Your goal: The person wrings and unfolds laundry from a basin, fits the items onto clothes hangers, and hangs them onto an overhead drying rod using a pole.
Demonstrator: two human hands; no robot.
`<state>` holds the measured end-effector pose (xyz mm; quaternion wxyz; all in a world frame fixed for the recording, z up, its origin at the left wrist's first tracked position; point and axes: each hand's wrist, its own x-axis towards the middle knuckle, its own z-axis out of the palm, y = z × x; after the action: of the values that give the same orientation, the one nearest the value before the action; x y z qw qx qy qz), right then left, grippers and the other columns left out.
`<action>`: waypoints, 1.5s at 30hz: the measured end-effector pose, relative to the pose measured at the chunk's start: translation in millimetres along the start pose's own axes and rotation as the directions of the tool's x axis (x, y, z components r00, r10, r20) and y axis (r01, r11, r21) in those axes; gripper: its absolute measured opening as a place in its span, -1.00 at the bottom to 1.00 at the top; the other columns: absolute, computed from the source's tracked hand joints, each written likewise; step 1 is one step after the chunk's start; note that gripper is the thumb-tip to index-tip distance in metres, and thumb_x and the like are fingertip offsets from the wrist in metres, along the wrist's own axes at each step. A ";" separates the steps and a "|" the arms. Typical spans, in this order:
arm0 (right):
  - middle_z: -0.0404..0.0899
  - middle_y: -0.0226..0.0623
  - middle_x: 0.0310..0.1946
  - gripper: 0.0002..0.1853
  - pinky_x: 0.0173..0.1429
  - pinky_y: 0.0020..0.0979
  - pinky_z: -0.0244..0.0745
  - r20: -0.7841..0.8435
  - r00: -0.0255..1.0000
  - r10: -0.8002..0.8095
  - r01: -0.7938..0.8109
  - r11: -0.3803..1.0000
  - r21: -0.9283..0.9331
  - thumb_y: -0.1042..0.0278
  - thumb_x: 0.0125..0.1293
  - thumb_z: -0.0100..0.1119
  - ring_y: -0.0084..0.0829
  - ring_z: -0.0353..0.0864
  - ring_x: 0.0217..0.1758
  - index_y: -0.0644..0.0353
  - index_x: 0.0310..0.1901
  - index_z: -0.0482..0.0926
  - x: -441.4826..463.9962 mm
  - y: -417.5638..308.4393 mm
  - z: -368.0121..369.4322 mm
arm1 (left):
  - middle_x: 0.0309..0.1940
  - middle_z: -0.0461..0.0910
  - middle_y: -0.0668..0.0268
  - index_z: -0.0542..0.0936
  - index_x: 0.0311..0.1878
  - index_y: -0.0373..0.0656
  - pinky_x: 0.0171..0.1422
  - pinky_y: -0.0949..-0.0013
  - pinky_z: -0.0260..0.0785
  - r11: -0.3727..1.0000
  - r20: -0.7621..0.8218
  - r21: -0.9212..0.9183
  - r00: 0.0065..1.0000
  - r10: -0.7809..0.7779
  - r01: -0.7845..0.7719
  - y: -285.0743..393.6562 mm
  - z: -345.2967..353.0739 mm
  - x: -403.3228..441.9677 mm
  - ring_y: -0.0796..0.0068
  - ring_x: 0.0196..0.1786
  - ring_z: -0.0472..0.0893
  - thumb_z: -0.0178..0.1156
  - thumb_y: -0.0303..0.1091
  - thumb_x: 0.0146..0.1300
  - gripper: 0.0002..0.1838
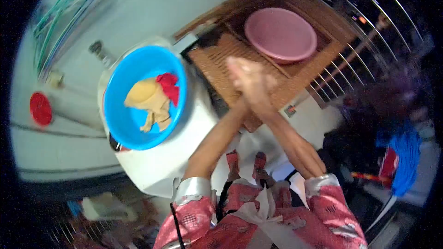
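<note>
My right hand [249,74] lies across my left hand [271,82], and the two touch in front of me. Both are smeared by motion, so the fingers do not show clearly, and the right covers much of the left. I can make out no object between them. Below the hands is a brown woven-looking surface [214,57]. To their left, a blue basin [138,131] on a white rounded appliance top holds a beige cloth item [147,94] and a red cloth [170,87].
A pink basin [281,34] sits on the brown wooden unit [318,71] beyond my hands. Hangers [55,32] hang on the left wall above a red round object [40,109]. Metal bars [360,64] run along the right. Blue strands [407,157] hang at far right.
</note>
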<state>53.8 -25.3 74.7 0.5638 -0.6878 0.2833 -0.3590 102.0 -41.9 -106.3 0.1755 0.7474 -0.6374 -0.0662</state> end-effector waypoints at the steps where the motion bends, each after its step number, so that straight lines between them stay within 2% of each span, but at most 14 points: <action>1: 0.56 -0.14 -0.51 -0.66 -0.26 -0.27 0.41 -0.022 1.000 -0.006 0.005 0.999 -0.049 0.12 0.27 -0.03 -0.16 0.56 -0.42 0.21 -0.48 0.52 -5.4 -6.7 3.8 | -0.47 0.58 0.01 0.58 -0.40 -0.26 -0.22 0.10 0.41 1.000 0.002 0.011 1.000 -0.009 0.009 1.8 -2.0 -0.5 0.10 -0.35 0.59 0.09 -0.14 0.14 -0.67; 4: 0.45 -0.38 -0.64 -0.59 -0.38 -0.37 0.30 -0.011 0.991 -0.130 0.130 0.992 0.000 0.00 0.27 -0.02 -0.50 0.39 -0.54 0.17 -0.54 0.48 -9.1 -2.2 19.2 | -0.48 0.58 0.01 0.58 -0.41 -0.28 -0.22 0.10 0.41 0.999 0.024 0.035 1.000 -0.012 0.012 6.7 -8.8 3.9 0.09 -0.36 0.59 0.08 -0.14 0.15 -0.66; 14: 0.41 -0.15 -0.69 -0.53 -0.40 -0.19 0.21 0.082 0.994 -0.072 0.061 0.990 0.130 0.02 0.26 -0.03 -0.27 0.44 -0.56 0.30 -0.61 0.41 -31.0 9.0 29.5 | -0.50 0.59 -0.02 0.59 -0.45 -0.32 -0.23 0.11 0.43 0.991 0.024 0.100 0.995 -0.094 0.091 20.6 -24.7 9.1 0.08 -0.38 0.60 0.07 -0.13 0.17 -0.62; 18: 0.39 -0.27 -0.71 -0.51 -0.42 -0.23 0.22 0.100 0.995 -0.023 0.004 0.983 0.185 -0.01 0.27 -0.03 -0.40 0.39 -0.57 0.30 -0.61 0.39 -38.1 21.7 20.3 | -0.50 0.59 -0.02 0.59 -0.47 -0.33 -0.23 0.11 0.43 0.993 0.022 0.088 0.997 -0.077 0.075 44.9 -34.3 7.7 0.08 -0.39 0.60 0.06 -0.13 0.18 -0.61; 23: 0.29 -0.30 -0.73 -0.61 -0.52 -0.34 0.25 0.026 0.998 -0.065 0.062 0.994 0.093 0.08 0.25 0.00 -0.48 0.30 -0.63 0.22 -0.58 0.42 -21.5 15.5 -48.8 | -0.38 0.52 -0.08 0.55 -0.30 -0.23 -0.14 0.07 0.36 0.972 0.226 0.013 0.948 0.224 -0.233 35.8 37.7 -23.4 0.04 -0.24 0.54 0.15 -0.18 0.04 -0.71; 24: 0.25 -0.34 -0.75 -0.66 -0.59 -0.39 0.25 -0.004 1.000 -0.013 0.013 0.993 0.116 0.14 0.25 0.03 -0.51 0.27 -0.68 0.21 -0.56 0.42 -13.6 14.6 -70.7 | -0.39 0.54 -0.11 0.59 -0.35 -0.26 -0.09 0.08 0.37 0.932 0.032 -0.141 0.939 0.342 -0.335 51.4 13.2 -43.1 0.01 -0.21 0.54 0.20 -0.19 -0.03 -0.70; 25: 0.26 -0.48 -0.75 -0.67 -0.69 -0.54 0.17 -0.011 0.986 0.168 -0.160 0.955 0.250 0.12 0.27 0.05 -0.64 0.23 -0.72 0.15 -0.55 0.42 -13.6 9.7 -97.0 | -0.23 0.58 0.05 0.55 -0.15 -0.23 -0.06 0.18 0.40 0.960 0.495 0.121 0.854 0.163 -0.253 103.4 -52.1 -48.9 0.13 -0.19 0.57 0.24 -0.20 0.00 -0.63; 26: 0.29 -0.56 -0.72 -0.67 -0.70 -0.65 0.10 -0.036 0.976 0.213 -0.188 0.920 0.342 0.10 0.29 0.05 -0.72 0.21 -0.71 0.10 -0.55 0.41 -17.2 2.3 -122.6 | -0.27 0.60 0.08 0.55 -0.11 -0.28 -0.03 0.18 0.40 0.848 0.175 -0.168 0.831 0.527 -0.503 101.4 -45.5 -61.0 0.09 -0.21 0.57 0.26 -0.25 0.00 -0.60; 27: 0.31 -0.53 -0.73 -0.68 -0.70 -0.65 0.13 -0.105 0.973 0.205 -0.165 0.939 0.300 0.11 0.30 0.04 -0.69 0.23 -0.73 0.11 -0.54 0.41 -21.4 2.2 -146.6 | -0.30 0.60 0.08 0.55 -0.12 -0.32 -0.06 0.20 0.42 0.799 0.043 -0.099 0.800 0.599 -0.593 116.0 -54.5 -74.3 0.12 -0.22 0.58 0.26 -0.27 0.02 -0.62; 29: 0.32 -0.48 -0.71 -0.67 -0.67 -0.67 0.21 -0.123 0.983 0.137 -0.071 0.899 0.432 0.14 0.32 -0.02 -0.68 0.28 -0.72 0.16 -0.53 0.39 -41.5 -15.9 -189.7 | -0.32 0.60 0.09 0.54 -0.08 -0.31 -0.11 0.23 0.43 0.800 -0.058 -0.231 0.829 0.556 -0.553 134.0 -59.2 -93.4 0.18 -0.23 0.59 0.25 -0.31 0.04 -0.62; 34: 0.35 -0.50 -0.66 -0.70 -0.57 -0.65 0.25 -0.216 0.962 0.167 -0.066 0.910 0.408 0.14 0.33 -0.01 -0.69 0.31 -0.67 0.10 -0.52 0.35 -79.4 -50.2 -240.7 | -0.38 0.59 0.19 0.50 -0.02 -0.32 -0.15 0.38 0.43 0.581 0.134 -0.806 0.991 -0.010 0.114 166.8 -83.1 -97.9 0.49 -0.28 0.56 0.21 -0.43 0.11 -0.66; 41: 0.43 -0.42 -0.50 -0.85 -0.42 -0.57 0.38 -0.191 0.963 0.193 -0.010 0.727 0.686 0.31 0.24 0.11 -0.57 0.44 -0.50 0.16 -0.31 0.40 -111.1 -45.5 -239.6 | -0.11 0.44 0.21 0.24 0.17 -0.32 -0.15 0.45 0.40 0.194 -0.066 -0.976 0.980 0.189 -0.103 255.3 -85.6 -81.3 0.53 -0.22 0.49 0.23 -0.47 0.07 -0.40; 44: 0.44 -0.38 -0.37 -0.82 -0.25 -0.53 0.39 -0.265 0.961 0.074 0.117 0.761 0.638 0.34 0.19 0.14 -0.57 0.46 -0.36 0.19 -0.23 0.40 -123.3 -54.4 -236.9 | -0.15 0.45 0.25 0.26 0.13 -0.33 -0.09 0.44 0.40 0.041 0.054 -0.998 0.995 0.084 0.050 262.7 -89.5 -76.3 0.52 -0.22 0.49 0.25 -0.49 0.03 -0.43; 45: 0.42 -0.33 -0.21 -0.62 -0.08 -0.49 0.37 -0.215 0.975 0.054 0.088 0.796 0.599 0.34 0.17 0.15 -0.53 0.44 -0.14 0.22 0.00 0.34 -127.1 -54.1 -244.5 | -0.18 0.45 0.25 0.27 0.12 -0.31 -0.09 0.42 0.43 -0.013 0.089 -0.996 0.992 0.084 0.091 262.7 -96.4 -77.4 0.50 -0.22 0.51 0.23 -0.51 0.04 -0.45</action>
<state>-219.8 -53.2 131.6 0.7155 -0.4299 0.2082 -0.5098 -124.9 17.7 64.8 0.6154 0.3955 -0.4078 -0.5464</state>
